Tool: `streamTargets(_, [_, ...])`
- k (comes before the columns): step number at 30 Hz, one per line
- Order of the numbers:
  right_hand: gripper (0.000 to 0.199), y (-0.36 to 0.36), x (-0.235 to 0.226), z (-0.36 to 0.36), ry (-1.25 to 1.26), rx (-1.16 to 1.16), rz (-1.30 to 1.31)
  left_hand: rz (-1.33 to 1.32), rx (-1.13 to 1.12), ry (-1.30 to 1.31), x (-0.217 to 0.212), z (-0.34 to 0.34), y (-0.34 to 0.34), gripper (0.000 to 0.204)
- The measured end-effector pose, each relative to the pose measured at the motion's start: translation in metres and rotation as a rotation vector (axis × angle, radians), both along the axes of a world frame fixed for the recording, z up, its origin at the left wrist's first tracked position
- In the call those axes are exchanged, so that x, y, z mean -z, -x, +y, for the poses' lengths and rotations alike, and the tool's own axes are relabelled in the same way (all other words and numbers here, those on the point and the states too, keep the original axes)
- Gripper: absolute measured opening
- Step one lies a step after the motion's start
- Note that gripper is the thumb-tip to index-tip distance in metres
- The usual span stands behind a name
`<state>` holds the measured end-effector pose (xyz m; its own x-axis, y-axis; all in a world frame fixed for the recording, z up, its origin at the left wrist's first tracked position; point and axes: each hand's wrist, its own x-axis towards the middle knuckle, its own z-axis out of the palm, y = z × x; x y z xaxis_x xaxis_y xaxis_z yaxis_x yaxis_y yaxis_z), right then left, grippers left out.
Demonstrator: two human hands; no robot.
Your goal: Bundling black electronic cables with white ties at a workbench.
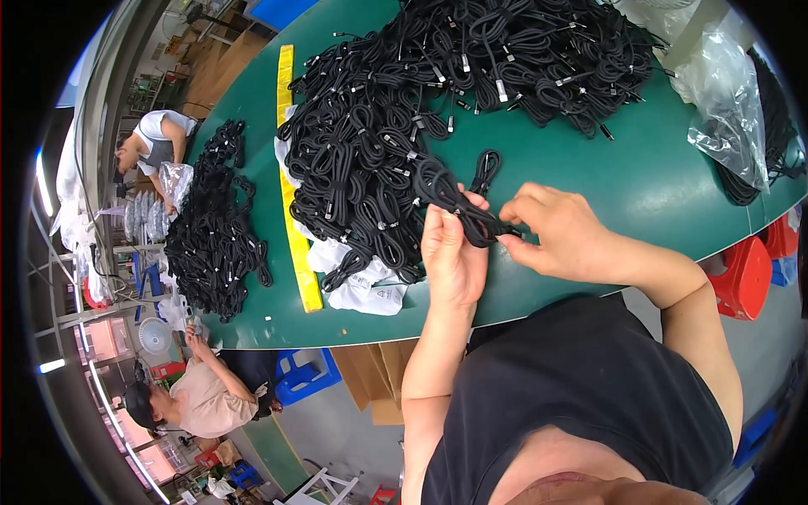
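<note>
A coiled black cable (454,200) lies across the fingers of my left hand (455,259), which grips the bundle between thumb and fingers. My right hand (562,234) pinches the near right end of the same bundle with thumb and forefinger. Both hands are above the green table (627,181), close to its front edge. Just beyond them, one more coiled cable (486,171) rests by itself on the table. A large heap of black cables (362,160) with silver connectors spreads to the left and far side.
A yellow strip (295,185) divides this heap from another cable pile (217,227) at left. White plastic bags (366,290) lie under the heap's near edge. Clear plastic bags (728,109) are at the far right, red stools (741,282) below. Two people work beyond the table's left edge.
</note>
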<state>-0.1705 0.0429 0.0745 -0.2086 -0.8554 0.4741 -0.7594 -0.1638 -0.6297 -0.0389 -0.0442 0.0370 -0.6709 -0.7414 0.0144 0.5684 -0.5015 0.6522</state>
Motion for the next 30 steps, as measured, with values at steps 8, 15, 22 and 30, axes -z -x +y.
streamTargets(8, [0.015,0.003,0.002,0.000,-0.124,-0.078,-0.232,-0.070,0.078,0.024,0.000,0.018,0.011,0.028])
streamTargets(15, [0.023,0.030,-0.023,-0.009,0.222,-0.025,0.052,-0.129,0.145,0.051,0.001,-0.002,-0.004,0.029])
streamTargets(22, [0.043,0.046,-0.019,-0.024,0.071,-0.499,0.314,-0.504,0.079,0.730,-0.011,-0.015,-0.025,0.037])
streamTargets(30, [0.046,0.023,0.000,-0.020,0.245,-0.157,0.348,0.051,0.061,-0.023,-0.009,-0.008,-0.011,0.062])
